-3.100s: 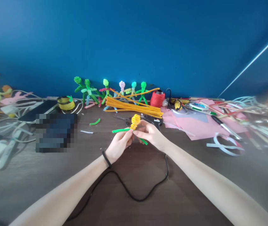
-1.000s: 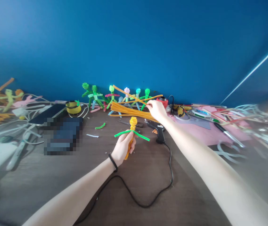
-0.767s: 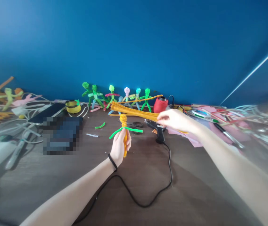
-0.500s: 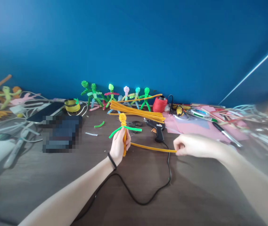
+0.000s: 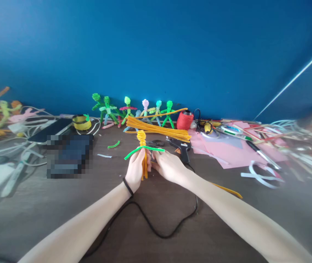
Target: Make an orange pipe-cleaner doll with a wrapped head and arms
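My left hand [image 5: 134, 170] is closed around a pipe-cleaner figure [image 5: 143, 148] with an orange coiled head, green arms and orange legs, held upright over the brown table. My right hand [image 5: 167, 166] is closed beside it, pinching one end of a loose orange pipe cleaner [image 5: 228, 190] against the figure's body. The rest of that pipe cleaner trails back under my right forearm, its far end showing to the right.
A bundle of orange pipe cleaners [image 5: 158, 129] lies behind the hands, with a black glue gun [image 5: 181, 148] and its cord [image 5: 158, 226]. Several finished figures [image 5: 128, 109] stand at the blue wall. A red thread spool [image 5: 184, 119], pink paper [image 5: 227, 148] and cables clutter the sides.
My right hand reached to the orange bundle, pulled one pipe cleaner out to the right, then brought its end in to the figure. My left hand kept hold of the figure.
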A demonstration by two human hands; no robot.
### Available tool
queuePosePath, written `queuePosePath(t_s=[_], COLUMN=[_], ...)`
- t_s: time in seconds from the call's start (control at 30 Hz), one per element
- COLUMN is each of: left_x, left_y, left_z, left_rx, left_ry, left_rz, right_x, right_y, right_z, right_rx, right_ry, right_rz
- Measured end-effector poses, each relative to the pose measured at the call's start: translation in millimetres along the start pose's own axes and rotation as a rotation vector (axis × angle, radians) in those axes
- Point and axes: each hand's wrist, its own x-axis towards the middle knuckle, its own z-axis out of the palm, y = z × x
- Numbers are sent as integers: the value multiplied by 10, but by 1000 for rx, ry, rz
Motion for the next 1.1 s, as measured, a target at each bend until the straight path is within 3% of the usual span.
queuePosePath(t_s=[0.17,0.3,0.43,0.67,1.1], left_x=[3,21,56,73,56], left_y=[-11,-10,10,-1,-11], left_z=[16,-3,-24,-17,-1], left_rx=[22,7,-45,-89,-40], left_ry=[69,99,145,95,-22], left_rz=[8,-3,-12,-74,-115], right_x=[36,19,14,30,40], right_y=[76,161,228,263,254], right_z=[53,-27,-52,-36,-26], right_rx=[88,278,494,927,1151], right_ry=[8,17,107,137,143], right_rz=[-68,41,140,83,105])
